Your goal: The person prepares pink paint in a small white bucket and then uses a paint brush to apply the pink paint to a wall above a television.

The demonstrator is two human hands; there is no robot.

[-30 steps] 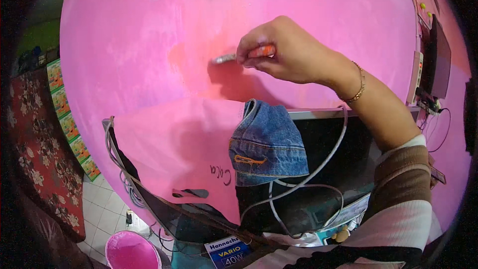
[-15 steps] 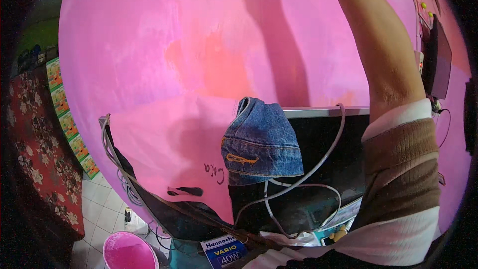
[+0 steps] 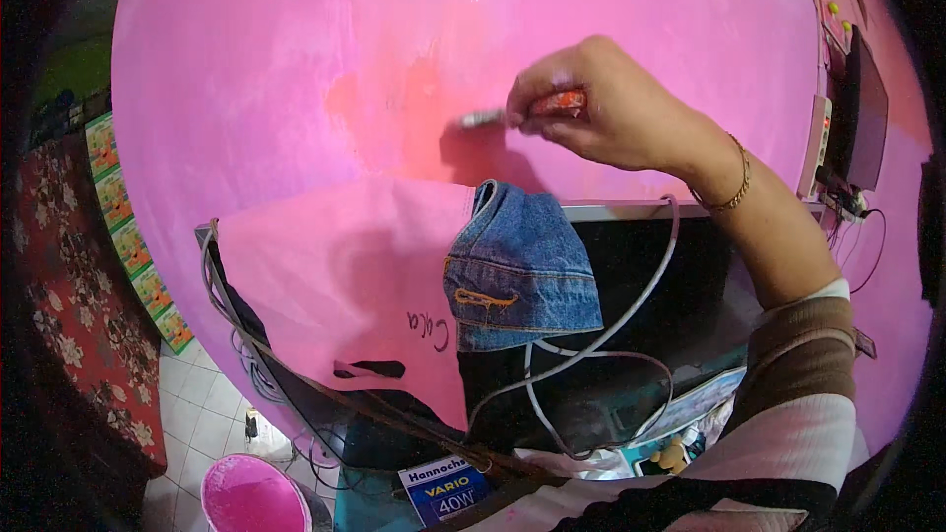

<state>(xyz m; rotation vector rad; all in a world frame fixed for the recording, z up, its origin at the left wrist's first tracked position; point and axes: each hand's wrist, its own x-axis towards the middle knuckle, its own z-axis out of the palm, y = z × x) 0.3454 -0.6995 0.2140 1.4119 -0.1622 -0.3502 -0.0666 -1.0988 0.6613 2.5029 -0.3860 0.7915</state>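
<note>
While the right hand [image 3: 616,108] grips the brush [image 3: 512,113] tight | step: painting wall [image 3: 296,69] | next likely: even strokes over orange patch [image 3: 394,108]

A painter's right arm, sleeve pushed back

The right hand [image 3: 616,108] shows bare, with a thin gold-coloured chain bracelet [image 3: 731,182] looped at the wrist. The forearm is uncovered up to a pushed-up sleeve [image 3: 803,374] banded in stripes: a narrow white edge, then brown, olive-brown and a broad white band, with a dark stripe lower down near the frame's bottom edge.
</note>
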